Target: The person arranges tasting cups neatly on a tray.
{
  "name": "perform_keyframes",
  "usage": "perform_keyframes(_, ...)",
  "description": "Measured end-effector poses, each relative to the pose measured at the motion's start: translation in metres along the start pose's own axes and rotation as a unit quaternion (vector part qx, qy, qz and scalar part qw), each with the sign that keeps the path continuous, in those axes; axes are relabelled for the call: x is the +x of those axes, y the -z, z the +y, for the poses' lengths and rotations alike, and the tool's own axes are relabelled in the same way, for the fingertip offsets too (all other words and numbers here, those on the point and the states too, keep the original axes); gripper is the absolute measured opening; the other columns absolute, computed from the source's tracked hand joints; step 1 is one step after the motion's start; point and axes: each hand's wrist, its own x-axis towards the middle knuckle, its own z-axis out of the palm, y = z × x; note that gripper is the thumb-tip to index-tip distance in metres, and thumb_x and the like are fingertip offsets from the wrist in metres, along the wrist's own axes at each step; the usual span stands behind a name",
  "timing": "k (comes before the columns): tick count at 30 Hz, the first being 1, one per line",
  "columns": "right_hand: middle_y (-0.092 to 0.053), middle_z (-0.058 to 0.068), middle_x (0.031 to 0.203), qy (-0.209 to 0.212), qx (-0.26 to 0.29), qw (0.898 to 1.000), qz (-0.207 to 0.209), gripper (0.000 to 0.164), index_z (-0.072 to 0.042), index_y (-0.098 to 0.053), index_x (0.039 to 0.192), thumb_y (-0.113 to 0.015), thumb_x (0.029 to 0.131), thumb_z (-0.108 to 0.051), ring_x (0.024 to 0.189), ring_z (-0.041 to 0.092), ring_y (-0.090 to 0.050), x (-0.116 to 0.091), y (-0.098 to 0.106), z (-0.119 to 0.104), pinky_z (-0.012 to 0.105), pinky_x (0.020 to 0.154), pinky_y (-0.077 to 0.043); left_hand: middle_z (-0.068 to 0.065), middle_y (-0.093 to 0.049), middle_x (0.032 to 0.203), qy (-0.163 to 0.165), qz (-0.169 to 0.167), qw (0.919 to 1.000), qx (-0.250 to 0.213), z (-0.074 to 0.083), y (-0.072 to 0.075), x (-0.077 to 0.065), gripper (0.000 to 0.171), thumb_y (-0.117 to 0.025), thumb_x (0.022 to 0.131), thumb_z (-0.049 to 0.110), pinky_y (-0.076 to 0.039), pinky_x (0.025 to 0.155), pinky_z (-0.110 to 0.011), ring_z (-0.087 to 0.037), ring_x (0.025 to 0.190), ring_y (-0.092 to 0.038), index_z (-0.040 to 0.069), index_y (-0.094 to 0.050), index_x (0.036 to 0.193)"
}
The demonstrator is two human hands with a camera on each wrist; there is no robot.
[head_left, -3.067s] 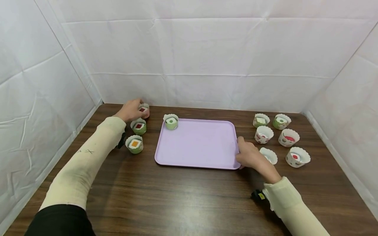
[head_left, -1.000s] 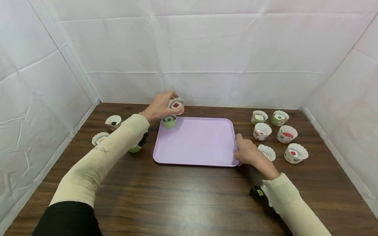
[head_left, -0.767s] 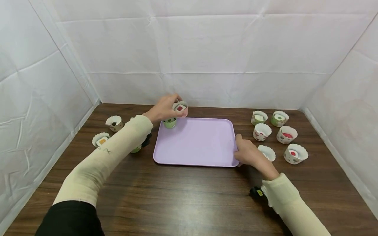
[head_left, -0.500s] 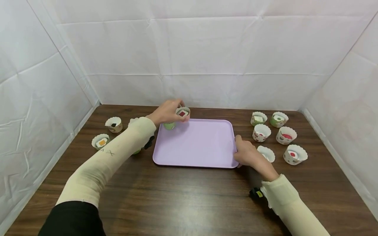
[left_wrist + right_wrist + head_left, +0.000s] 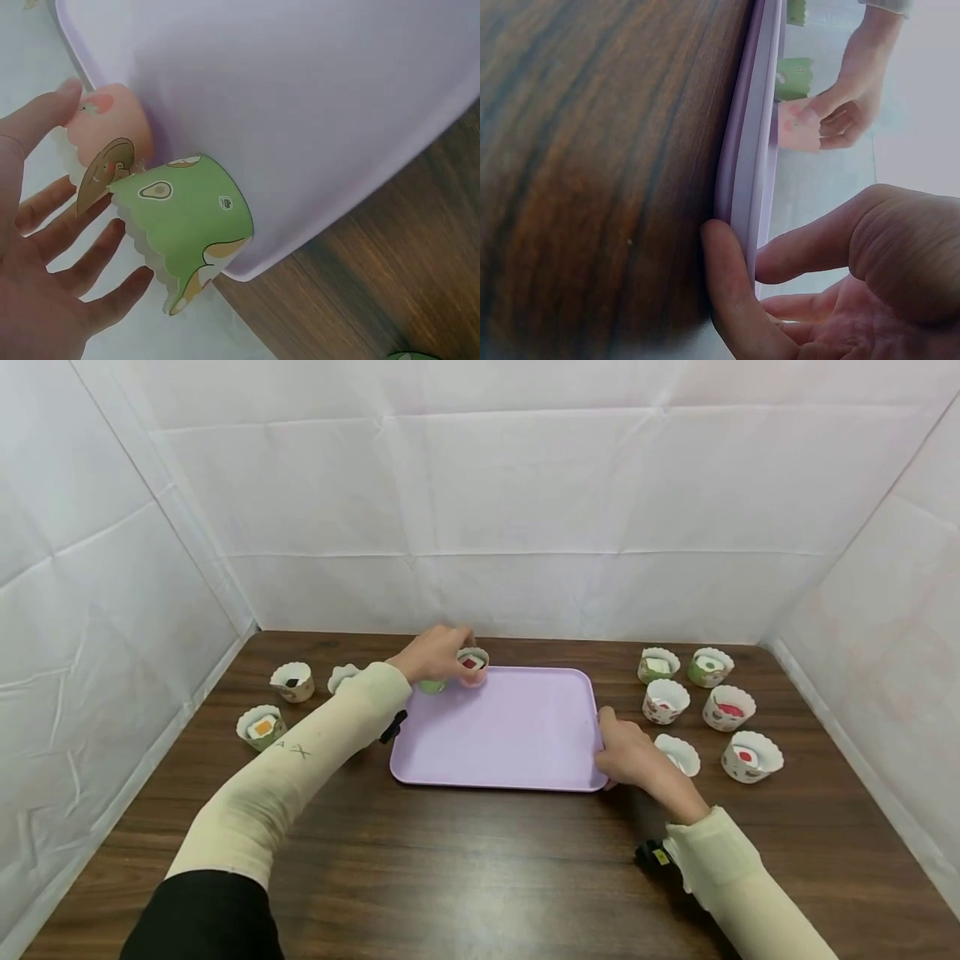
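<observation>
My left hand [image 5: 437, 652] holds a pink paper baking cup [image 5: 124, 124] by its sides, thumb on one side and fingers on the other. A white piece with a dark red centre sits inside that cup. It is at the far left part of a lilac tray [image 5: 502, 727], its base at or just above the surface. Right beside it on the tray stands a green paper baking cup [image 5: 191, 214], partly hidden by the hand in the head view. My right hand [image 5: 630, 750] grips the tray's right edge between thumb and fingers.
At the left are a patterned baking cup [image 5: 292, 682], a green cup with an orange-centred piece [image 5: 262, 727] and a cup [image 5: 342, 677] partly behind my left sleeve. Several filled cups, including one with red contents [image 5: 729, 708], stand right of the tray. White sheeting [image 5: 517, 527] encloses the table.
My left hand has taken the pink cup from the table's back left, carried it right and lowered it at the tray beside the green cup. My right hand keeps its grip on the tray.
</observation>
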Motion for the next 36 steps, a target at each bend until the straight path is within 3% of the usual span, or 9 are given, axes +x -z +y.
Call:
perform_keyframes(7,-0.058,0.030,0.103,0.013,0.001,1.000,0.008,0.045,0.007,-0.035,0.125,-0.047,0.081,0.003,0.054,0.018,-0.062,0.0020,-0.0010,-0.0020,0.031,0.047,-0.055,-0.002,-0.064,0.107,0.003,-0.011,0.9999,0.008,0.0009,0.0030,-0.0016,0.054,-0.074,0.079,0.045,-0.046,0.077,-0.032,-0.021,0.092,-0.055,0.015,-0.055,0.120)
perform_keyframes(25,-0.058,0.030,0.102,0.009,0.003,1.000,0.007,0.046,0.007,-0.034,0.125,-0.047,0.082,0.003,0.052,0.018,-0.062,0.0035,-0.0017,-0.0025,0.031,0.046,-0.055,-0.003,-0.062,0.112,0.017,-0.031,0.9993,-0.010,-0.0036,-0.0034,-0.0027,0.057,-0.074,0.080,0.045,-0.047,0.081,-0.035,-0.021,0.096,-0.054,0.016,-0.055,0.124)
perform_keyframes(36,-0.058,0.031,0.103,0.010,0.002,1.000,0.009,0.046,0.007,-0.035,0.124,-0.046,0.081,0.003,0.053,0.018,-0.062,0.0053,-0.0016,-0.0016,0.029,0.046,-0.054,-0.005,-0.064,0.116,0.001,-0.026,0.9993,0.027,-0.0007,-0.0040,-0.0022,0.060,-0.071,0.082,0.046,-0.048,0.083,-0.038,-0.022,0.098,-0.055,0.013,-0.056,0.130)
